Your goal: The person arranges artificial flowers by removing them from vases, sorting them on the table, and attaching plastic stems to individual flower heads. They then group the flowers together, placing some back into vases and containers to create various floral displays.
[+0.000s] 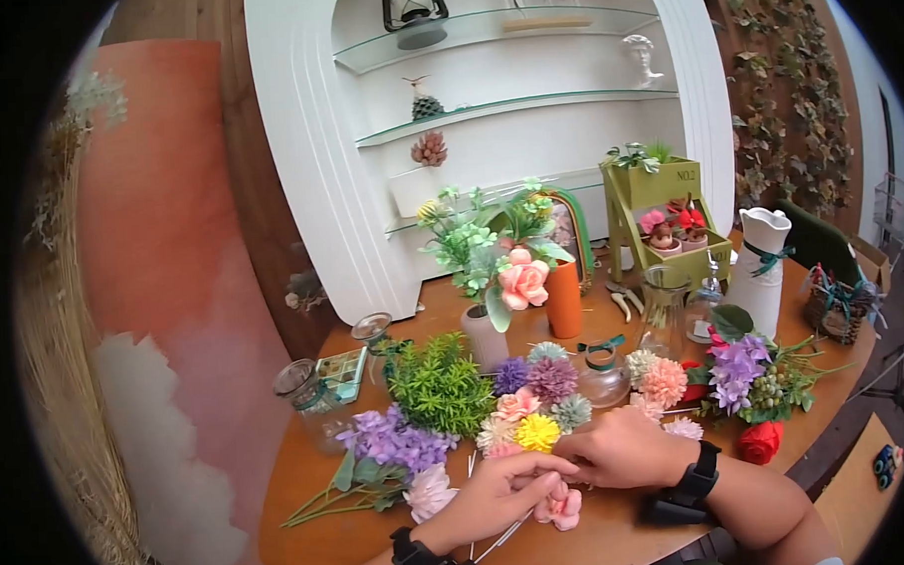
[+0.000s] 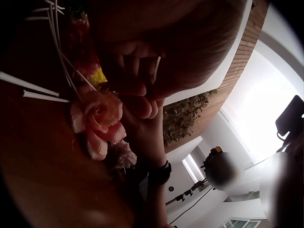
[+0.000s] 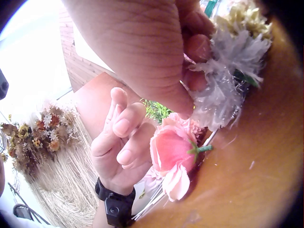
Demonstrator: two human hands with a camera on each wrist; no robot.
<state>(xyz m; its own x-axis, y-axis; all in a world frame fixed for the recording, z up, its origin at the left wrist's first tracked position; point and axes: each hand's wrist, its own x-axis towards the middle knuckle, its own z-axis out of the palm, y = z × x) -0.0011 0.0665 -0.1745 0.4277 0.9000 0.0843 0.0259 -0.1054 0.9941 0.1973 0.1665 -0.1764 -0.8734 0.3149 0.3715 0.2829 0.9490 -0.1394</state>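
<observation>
In the head view my left hand (image 1: 509,490) hovers over the front of the table, fingers loosely bent. Its tips overlap my right hand (image 1: 622,451) there. The right wrist view shows this left hand (image 3: 126,137) with nothing in its grasp. Curled fingers of my right hand (image 3: 194,50) come right up to pale ruffled petals (image 3: 225,76); whether they pinch them I cannot tell. Below the hands lies a pink rose (image 1: 559,508) with a short green stem end. White sticks (image 2: 38,90) lie beside it. A yellow flower (image 1: 537,433) sits just beyond the fingers.
Purple flowers (image 1: 403,439) and a green bushy plant (image 1: 441,383) lie left. On the right are a purple bouquet (image 1: 739,372), a red rose (image 1: 759,441) and a white pitcher (image 1: 760,277). Glass jars (image 1: 301,387), an orange vase (image 1: 563,299) and pliers (image 1: 624,298) stand or lie around.
</observation>
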